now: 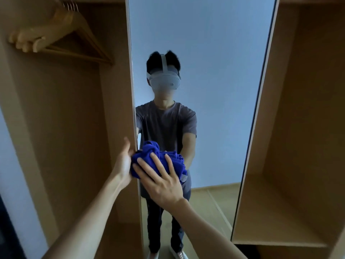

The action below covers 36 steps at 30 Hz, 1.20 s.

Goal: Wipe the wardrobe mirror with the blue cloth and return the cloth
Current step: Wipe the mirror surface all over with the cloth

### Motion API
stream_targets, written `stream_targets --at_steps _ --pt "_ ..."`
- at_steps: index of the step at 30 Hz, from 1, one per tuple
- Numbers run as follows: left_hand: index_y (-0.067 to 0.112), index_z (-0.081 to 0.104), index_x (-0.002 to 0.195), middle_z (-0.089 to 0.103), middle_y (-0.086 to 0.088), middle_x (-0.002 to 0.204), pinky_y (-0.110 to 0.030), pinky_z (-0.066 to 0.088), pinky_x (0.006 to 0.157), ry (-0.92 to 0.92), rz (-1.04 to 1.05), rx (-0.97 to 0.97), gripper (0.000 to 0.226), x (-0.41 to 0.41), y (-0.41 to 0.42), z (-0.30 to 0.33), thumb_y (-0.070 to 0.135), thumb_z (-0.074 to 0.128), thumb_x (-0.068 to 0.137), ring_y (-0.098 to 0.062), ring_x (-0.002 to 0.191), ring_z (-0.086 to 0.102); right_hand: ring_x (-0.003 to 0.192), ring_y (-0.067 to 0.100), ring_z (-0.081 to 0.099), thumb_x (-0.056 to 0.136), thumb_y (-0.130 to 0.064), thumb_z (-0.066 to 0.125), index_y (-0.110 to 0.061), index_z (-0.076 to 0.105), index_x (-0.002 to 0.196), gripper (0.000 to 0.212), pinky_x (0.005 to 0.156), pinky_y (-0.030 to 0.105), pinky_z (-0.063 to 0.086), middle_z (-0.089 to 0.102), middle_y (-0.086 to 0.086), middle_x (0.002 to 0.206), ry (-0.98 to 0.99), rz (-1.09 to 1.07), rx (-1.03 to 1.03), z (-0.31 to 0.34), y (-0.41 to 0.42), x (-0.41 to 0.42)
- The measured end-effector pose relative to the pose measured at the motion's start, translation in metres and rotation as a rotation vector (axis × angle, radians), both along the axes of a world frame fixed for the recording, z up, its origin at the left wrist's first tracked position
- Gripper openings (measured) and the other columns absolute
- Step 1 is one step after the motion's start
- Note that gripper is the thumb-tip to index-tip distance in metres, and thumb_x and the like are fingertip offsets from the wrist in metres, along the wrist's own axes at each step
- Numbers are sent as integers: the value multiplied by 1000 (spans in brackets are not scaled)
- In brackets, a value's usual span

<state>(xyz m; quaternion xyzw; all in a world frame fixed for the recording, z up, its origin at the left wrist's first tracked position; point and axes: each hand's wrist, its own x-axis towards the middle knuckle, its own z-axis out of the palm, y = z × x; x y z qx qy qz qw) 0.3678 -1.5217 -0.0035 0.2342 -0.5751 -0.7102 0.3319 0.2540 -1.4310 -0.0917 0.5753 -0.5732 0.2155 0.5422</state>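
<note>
The tall wardrobe mirror (214, 53) fills the middle of the view on an open door and reflects a person in a headset. A bunched blue cloth (149, 156) is pressed against the glass near the mirror's left edge, at about waist height. My right hand (160, 182) lies flat on the cloth with fingers spread, pushing it onto the mirror. My left hand (124, 159) grips the left edge of the mirror door, thumb on the near side, right beside the cloth.
Left of the door is an open wooden compartment with wooden hangers (74, 32) on a rail at the top. An open wooden shelf unit (298, 165) stands to the right. The mirror reflects a pale wall and a light floor.
</note>
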Motion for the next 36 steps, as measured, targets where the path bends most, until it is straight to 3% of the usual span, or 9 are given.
stream_targets --at_steps 7,10,14,17,19,21,25,31,36 --pt "23 33 154 36 5 159 -33 16 122 124 71 -258 73 -13 23 -1 66 30 95 -7 145 32 151 26 35 95 -14 60 -29 45 154 63 119 57 35 40 -8 161 85 -48 89 -16 75 -68" --pt "23 62 129 62 1 119 -32 30 113 130 102 -294 80 -17 14 -7 83 37 83 -8 114 54 151 31 34 95 -12 65 -26 49 151 61 121 60 29 41 -1 160 -18 -112 -22 -17 113 -107" --pt "38 53 70 39 10 83 -19 36 79 87 121 -279 58 -22 2 -13 95 42 66 -1 74 34 154 38 24 107 -26 51 -18 42 153 47 117 65 31 38 8 160 -302 -234 -244 -26 144 -141" --pt "43 53 63 40 18 71 -26 37 100 107 117 -283 50 -23 6 -13 88 39 77 2 66 40 152 44 24 111 -28 37 -12 41 153 45 115 67 33 34 13 161 -593 -242 -435 -30 129 -130" --pt "52 64 82 57 26 80 -30 22 115 95 102 -307 43 -22 13 -17 70 28 96 11 80 57 154 42 20 110 -27 37 -13 37 154 47 119 66 26 32 13 163 -739 -226 -539 -27 105 -109" --pt "49 47 137 47 29 138 -34 14 119 61 54 -286 53 -14 18 -32 71 22 96 13 128 40 154 41 19 110 -29 36 -14 36 154 47 122 64 20 31 11 163 -780 -179 -564 -23 81 -84" --pt "35 30 154 30 9 162 -51 13 123 20 -32 -106 97 -1 4 -82 92 37 76 -12 149 26 153 40 25 108 -28 43 -14 48 150 45 122 64 21 39 7 161 -572 -74 -378 -26 45 -37" --pt "18 76 112 69 -10 126 -44 41 104 84 -57 54 73 11 21 -112 67 25 95 -25 120 64 157 25 21 101 -26 57 -28 42 155 56 124 56 24 32 -8 165 -104 41 105 -76 15 7" --pt "17 61 129 72 -4 121 -39 47 100 83 -93 -51 73 3 16 -125 68 21 96 -20 115 66 155 23 27 104 -28 55 -31 46 153 49 123 50 29 37 -10 162 75 57 124 -116 31 -21"
